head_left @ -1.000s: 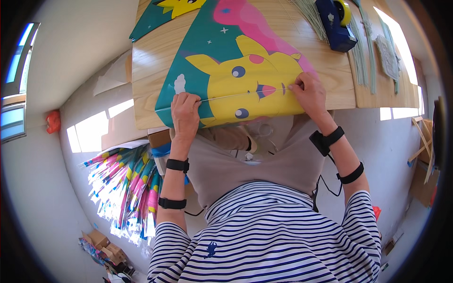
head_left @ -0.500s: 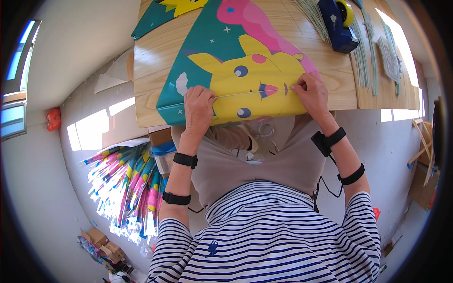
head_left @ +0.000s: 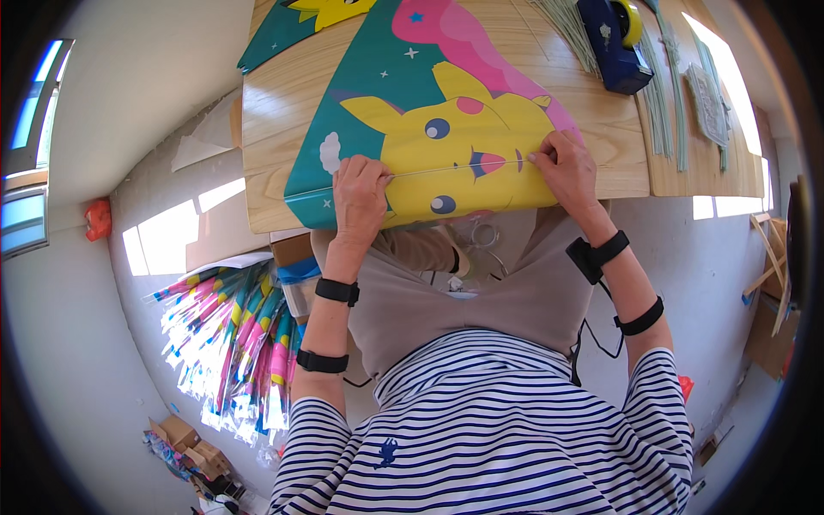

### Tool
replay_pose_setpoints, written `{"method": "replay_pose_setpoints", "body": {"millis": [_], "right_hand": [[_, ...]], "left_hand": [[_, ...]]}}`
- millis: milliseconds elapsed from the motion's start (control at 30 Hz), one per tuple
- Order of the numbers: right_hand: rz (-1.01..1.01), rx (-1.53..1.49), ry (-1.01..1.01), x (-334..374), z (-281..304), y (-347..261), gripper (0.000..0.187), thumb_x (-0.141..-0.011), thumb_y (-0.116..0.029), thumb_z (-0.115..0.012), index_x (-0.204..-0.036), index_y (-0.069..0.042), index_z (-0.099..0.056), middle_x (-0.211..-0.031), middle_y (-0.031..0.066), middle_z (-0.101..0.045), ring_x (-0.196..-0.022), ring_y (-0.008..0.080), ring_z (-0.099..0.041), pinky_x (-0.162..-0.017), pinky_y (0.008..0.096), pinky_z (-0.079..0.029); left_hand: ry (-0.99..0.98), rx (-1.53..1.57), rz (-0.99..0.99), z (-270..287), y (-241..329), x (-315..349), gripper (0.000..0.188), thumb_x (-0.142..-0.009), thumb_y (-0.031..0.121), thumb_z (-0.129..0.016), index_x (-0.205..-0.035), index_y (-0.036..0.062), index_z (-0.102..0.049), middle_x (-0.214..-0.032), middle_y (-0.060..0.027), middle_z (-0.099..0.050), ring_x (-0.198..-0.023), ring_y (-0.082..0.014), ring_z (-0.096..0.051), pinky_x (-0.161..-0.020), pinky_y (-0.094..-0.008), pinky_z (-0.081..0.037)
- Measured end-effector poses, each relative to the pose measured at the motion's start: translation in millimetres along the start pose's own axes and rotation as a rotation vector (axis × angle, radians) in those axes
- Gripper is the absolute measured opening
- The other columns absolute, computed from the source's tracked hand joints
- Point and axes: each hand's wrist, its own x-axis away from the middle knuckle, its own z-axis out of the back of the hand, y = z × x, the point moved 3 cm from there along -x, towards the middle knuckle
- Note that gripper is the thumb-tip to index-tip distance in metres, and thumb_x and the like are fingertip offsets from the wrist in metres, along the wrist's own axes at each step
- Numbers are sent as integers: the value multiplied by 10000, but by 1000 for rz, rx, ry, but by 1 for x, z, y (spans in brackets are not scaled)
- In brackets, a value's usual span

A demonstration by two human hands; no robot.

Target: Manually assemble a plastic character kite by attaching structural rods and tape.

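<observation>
A triangular printed kite sheet (head_left: 425, 94), in green, pink and yellow with a cartoon animal, lies on the wooden table, its near edge reaching over the table's front. My left hand (head_left: 360, 196) rests on its left part, fingers bent and pinched at a thin pale line that crosses the sheet. At the line's right end my right hand (head_left: 566, 172) pinches too, thumb against forefinger. Whether the line is a crease, a thread or a strip, I cannot tell. Part of the sheet under my palms is hidden.
Another printed sheet (head_left: 283, 39) lies at the far left of the table (head_left: 266, 142). A blue tape dispenser (head_left: 614, 51) with yellow tape stands at the back right, among bundles of thin pale rods (head_left: 661, 103) and a clear plastic tray (head_left: 706, 105). Wrapped printed bundles (head_left: 236, 335) fan out below left.
</observation>
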Motion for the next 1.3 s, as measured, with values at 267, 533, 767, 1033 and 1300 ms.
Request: {"method": "replay_pose_setpoints", "body": {"millis": [267,533,767,1033,1300], "right_hand": [[-3,-58,-3,0,2,3,178,-777,-173,-763,-788,-59,-627,-784,70,-605,-709,262,-601,-648,384,-470],[39,-144,20,1,2,2,158,-777,-129,-746,-777,-29,-624,-760,90,-611,-698,258,-597,-641,371,-464],[115,-177,124,2,16,10,141,-776,-111,-740,-775,-28,-626,-770,111,-628,-704,289,-615,-643,391,-472],[-264,100,422,-47,117,113,176,-769,-185,-753,-828,-45,-662,-846,141,-677,-832,329,-667,-727,437,-511],[-482,273,380,-89,140,178,166,-771,-180,-671,-835,-29,-695,-977,175,-700,-959,355,-660,-825,440,-524]], "left_hand": [[-4,8,-5,0,1,0,79,-799,39,-686,-841,69,-626,-869,-66,-564,-885,-294,-546,-796,-420,-420],[29,10,4,5,0,3,85,-796,27,-684,-841,71,-627,-874,-66,-563,-890,-290,-545,-796,-418,-418],[51,-14,-25,12,5,-1,85,-789,28,-691,-835,64,-629,-873,-65,-567,-877,-286,-544,-788,-408,-417],[25,12,18,52,31,10,114,-757,-61,-673,-818,16,-616,-823,-113,-575,-835,-322,-537,-763,-415,-437],[-60,32,-46,48,67,0,98,-759,-55,-672,-807,8,-616,-830,-124,-580,-833,-318,-542,-766,-413,-436]]}}
